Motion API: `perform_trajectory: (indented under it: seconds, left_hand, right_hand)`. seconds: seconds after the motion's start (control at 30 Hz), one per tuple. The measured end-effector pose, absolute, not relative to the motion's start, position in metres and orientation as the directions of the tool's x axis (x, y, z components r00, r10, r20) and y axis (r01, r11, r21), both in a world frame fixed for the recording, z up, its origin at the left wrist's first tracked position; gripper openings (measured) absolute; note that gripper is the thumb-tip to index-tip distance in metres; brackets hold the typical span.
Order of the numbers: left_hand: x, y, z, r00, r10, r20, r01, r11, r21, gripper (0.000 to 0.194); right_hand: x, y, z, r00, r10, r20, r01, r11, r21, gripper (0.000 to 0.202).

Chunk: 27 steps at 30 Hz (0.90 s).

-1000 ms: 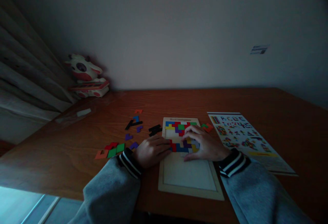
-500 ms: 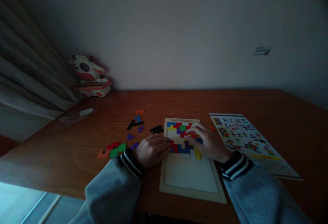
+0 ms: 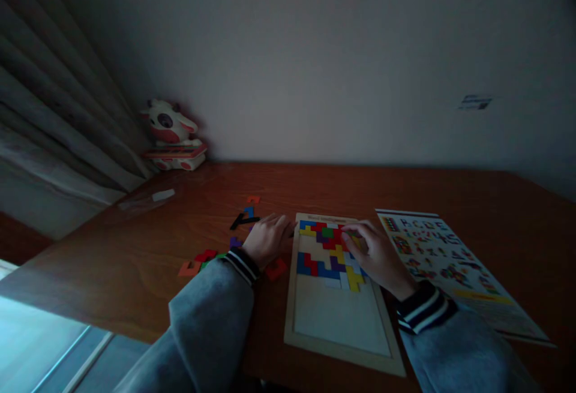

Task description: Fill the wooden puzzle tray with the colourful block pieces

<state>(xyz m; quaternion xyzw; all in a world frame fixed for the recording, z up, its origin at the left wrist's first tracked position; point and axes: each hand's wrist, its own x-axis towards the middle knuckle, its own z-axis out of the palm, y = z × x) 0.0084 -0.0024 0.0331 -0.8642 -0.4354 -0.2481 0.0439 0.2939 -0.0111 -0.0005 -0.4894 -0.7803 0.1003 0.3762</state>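
Left hand [image 3: 266, 241] lies palm-down left of the puzzle board [image 3: 339, 321]; right hand [image 3: 375, 254] arches over its right side. I can't tell either grip. The board's heading [image 3: 326, 219] looks illegible.

Head view, forward-down over table [image 3: 112, 255]

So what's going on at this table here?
Someone's right hand is over the upper right of a framed board, fingers at the coloured pieces laid across its upper half. The left hand is just off the board's left edge, among loose pieces on the table. I can't tell whether either hand grips a piece. A printed sheet lies right of the board.
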Motion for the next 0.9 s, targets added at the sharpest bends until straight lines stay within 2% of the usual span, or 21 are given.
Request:
perform_trajectory:
  seconds: [0.23, 0.47, 0.63, 0.9]
  left_hand:
    - [0.008, -0.005, 0.017, 0.452, 0.768, 0.454, 0.800, -0.574, 0.174, 0.024]
    - [-0.036, 0.008, 0.024, 0.252, 0.867, 0.430, 0.926, -0.345, 0.155, 0.022]
    - [-0.072, 0.021, 0.012, 0.220, 0.923, 0.317, 0.953, -0.272, 0.131, 0.045]
    - [-0.083, 0.035, 0.004, 0.187, 0.940, 0.286, 0.972, -0.220, 0.085, 0.027]
  right_hand:
    - [0.295, -0.010, -0.006, -0.236, 0.841, 0.488, 0.676, 0.503, -0.539, 0.023]
    - [0.295, -0.011, -0.006, -0.215, 0.847, 0.487, 0.678, 0.488, -0.549, 0.024]
    - [0.295, -0.011, -0.005, -0.217, 0.845, 0.489, 0.687, 0.488, -0.538, 0.024]
    - [0.295, -0.010, -0.006, -0.211, 0.848, 0.487, 0.680, 0.485, -0.550, 0.025]
